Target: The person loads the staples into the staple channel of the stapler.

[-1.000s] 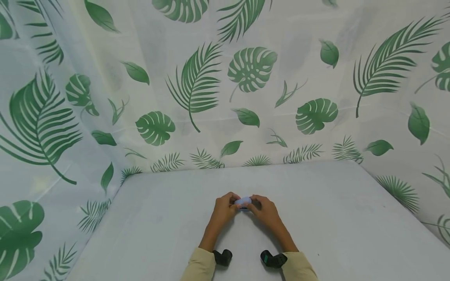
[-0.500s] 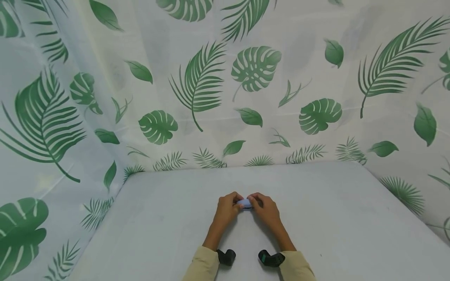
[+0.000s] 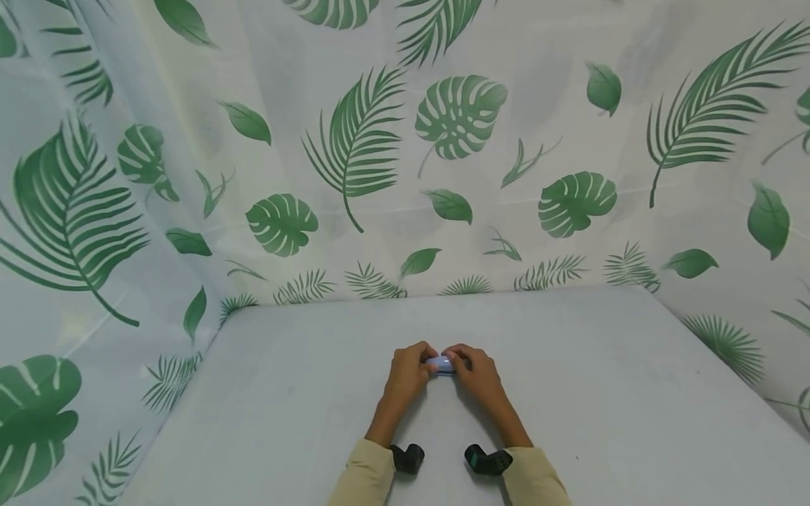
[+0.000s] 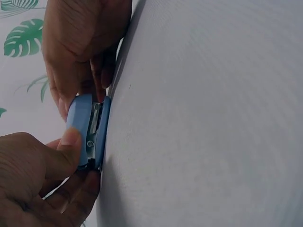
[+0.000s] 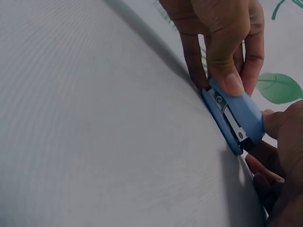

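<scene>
A small light-blue stapler (image 3: 445, 364) sits on the white table between the two hands. In the left wrist view, the stapler (image 4: 80, 118) shows its metal inner strip and a rivet along the side, with its base against the tabletop. My left hand (image 3: 407, 372) grips the rivet end, its thumb (image 4: 71, 138) lying on the blue top cover. My right hand (image 3: 479, 378) holds the opposite end. Seen from the right wrist, the left thumb (image 5: 233, 84) presses on the cover (image 5: 248, 116), while the right fingers partly hide the far end.
A white tabletop (image 3: 285, 393) spreads around the hands. Behind and beside it hangs a white cloth (image 3: 380, 246) printed with green leaves. Black devices (image 3: 408, 459) sit at both wrists, below beige sleeves (image 3: 363, 474).
The right fingers have shifted slightly left, further over the stapler's end. Less of the blue cover shows between the hands than one second ago. The head view has shifted slightly.
</scene>
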